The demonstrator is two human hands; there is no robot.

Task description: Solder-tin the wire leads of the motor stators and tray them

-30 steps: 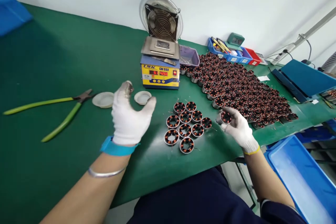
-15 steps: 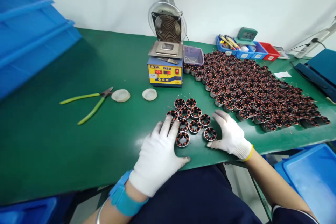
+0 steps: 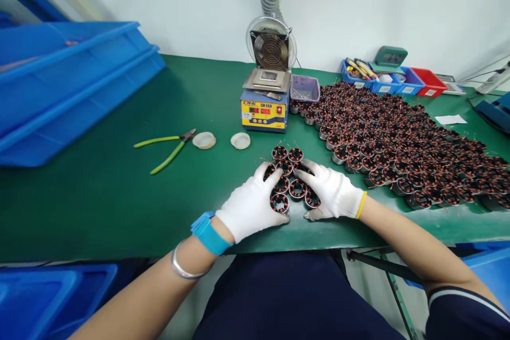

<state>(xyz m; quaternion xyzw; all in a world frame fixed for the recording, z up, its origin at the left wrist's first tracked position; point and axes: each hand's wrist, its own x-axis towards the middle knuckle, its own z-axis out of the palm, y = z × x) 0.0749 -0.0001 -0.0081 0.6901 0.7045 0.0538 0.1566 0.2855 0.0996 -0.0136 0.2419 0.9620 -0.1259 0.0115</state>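
A small group of motor stators (image 3: 297,189), silver rings with black cores and orange copper windings, stands on the green table between my hands. My left hand (image 3: 257,199), in a white glove with darkened fingertips, lies against the group's left side, its fingers spread over the outer stators and its thumb at the near edge. On the other side my right hand (image 3: 329,190), gloved too, cups the right-hand stators with fingers and thumb apart. Both palms hide parts of some stators. Thin wire ends stick up from the far ones.
Many more stators (image 3: 382,143) fill the table's right side. Behind the group stand a yellow-and-blue solder pot (image 3: 263,111) and a purple tray (image 3: 305,87). Green-handled cutters (image 3: 171,151) and two shallow white dishes (image 3: 240,141) lie left. Blue crates (image 3: 79,85) stand far left.
My right hand has moved left, bringing the separate stator at the right against the group. My left hand stays at the group's left side. The camera view has shifted.
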